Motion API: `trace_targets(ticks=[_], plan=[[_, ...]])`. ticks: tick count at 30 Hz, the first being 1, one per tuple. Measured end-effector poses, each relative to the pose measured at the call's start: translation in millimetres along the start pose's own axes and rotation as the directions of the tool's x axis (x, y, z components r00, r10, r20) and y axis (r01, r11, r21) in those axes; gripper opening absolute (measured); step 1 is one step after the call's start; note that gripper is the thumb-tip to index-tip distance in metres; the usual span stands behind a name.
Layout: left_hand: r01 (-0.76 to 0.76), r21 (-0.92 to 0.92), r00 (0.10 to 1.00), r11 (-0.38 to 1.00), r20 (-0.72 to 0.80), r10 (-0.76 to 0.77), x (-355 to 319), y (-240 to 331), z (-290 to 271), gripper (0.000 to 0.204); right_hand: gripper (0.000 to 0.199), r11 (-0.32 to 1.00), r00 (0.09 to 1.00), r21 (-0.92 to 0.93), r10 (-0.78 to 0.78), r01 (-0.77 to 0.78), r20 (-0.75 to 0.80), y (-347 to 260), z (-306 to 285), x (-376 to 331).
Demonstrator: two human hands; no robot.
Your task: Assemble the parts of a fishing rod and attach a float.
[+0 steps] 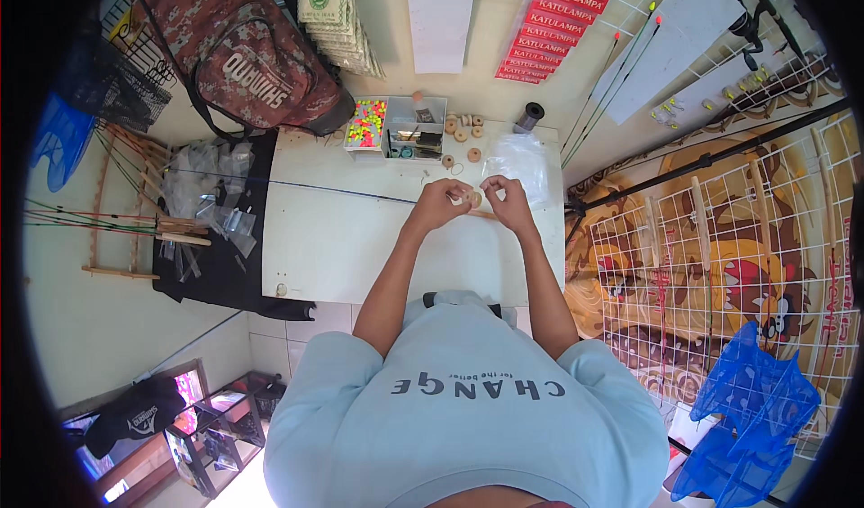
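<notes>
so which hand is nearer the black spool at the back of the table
Right. The right hand is just below and slightly left of the black spool; the left hand sits farther left, nearer the clear organiser box.

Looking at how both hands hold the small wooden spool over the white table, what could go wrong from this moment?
1. The small wooden spool is pinched only between the fingertips of the left hand and right hand; it may slip and roll off the white table.
2. The loose spools lie near the far edge; a bump might scatter them.
3. The thin rod lying across the table could be knocked by a forearm.
</notes>
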State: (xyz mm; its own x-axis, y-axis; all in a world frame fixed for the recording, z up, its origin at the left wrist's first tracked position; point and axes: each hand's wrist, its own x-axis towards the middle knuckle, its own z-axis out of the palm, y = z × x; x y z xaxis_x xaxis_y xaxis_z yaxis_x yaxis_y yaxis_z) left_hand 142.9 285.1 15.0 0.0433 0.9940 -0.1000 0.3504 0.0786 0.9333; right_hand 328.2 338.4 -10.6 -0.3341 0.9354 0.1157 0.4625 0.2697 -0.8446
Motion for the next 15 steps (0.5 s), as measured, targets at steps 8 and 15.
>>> trace_targets(ticks=[8,15], plan=[[0.048,-0.255,0.949,0.966,-0.290,-0.124,11,-8,17,0.036,0.013,0.939,0.981,0.292,0.152,-0.181,0.121,-9,15,-9],[-0.016,-0.434,1.000,0.901,-0.030,0.003,3,-9,9,0.036,0.014,0.963,0.986,0.217,0.142,-0.159,0.092,9,23,-11]])
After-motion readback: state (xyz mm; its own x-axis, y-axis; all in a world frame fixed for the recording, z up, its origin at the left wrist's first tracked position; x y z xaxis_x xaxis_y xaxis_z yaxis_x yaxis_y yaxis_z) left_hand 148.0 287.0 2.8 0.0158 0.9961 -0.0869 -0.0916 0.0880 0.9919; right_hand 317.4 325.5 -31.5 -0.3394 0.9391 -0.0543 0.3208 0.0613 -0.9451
